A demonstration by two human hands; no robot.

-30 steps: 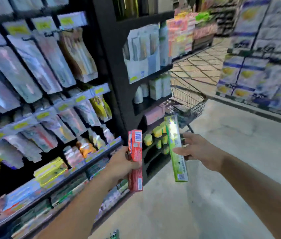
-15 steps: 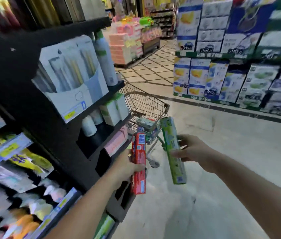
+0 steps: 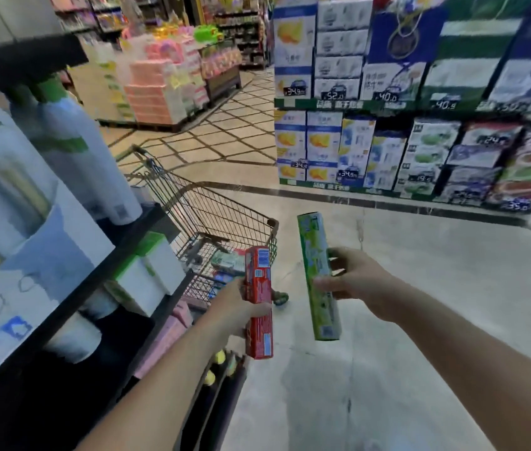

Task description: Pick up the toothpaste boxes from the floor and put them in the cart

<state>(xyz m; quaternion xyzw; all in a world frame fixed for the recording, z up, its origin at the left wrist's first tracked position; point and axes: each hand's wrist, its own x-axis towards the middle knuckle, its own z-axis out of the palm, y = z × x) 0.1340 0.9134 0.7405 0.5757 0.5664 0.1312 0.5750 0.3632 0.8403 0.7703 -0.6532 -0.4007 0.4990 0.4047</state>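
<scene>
- toothpaste boxes: two, both in hand, held upright in the air short of the cart [image 3: 212,216], neither in the basket
- floor [image 3: 420,288]: wide bare concrete to the right of the hands, open up to the stacked carton display [image 3: 387,151] along the far right
- shelving unit [image 3: 72,307]: black, runs tight along the left; its corner sits just beside the cart's near side
- cart: wire basket, top open, near rim just past the red box; some packs already lie inside (too blurred to identify)
- green box [image 3: 319,278]: right hand [image 3: 358,281] grips its middle, fingers wrapped round, over bare floor right of the cart
- red box [image 3: 259,304]: left hand [image 3: 234,307] grips its middle, top end overlapping the cart's near corner in view
</scene>
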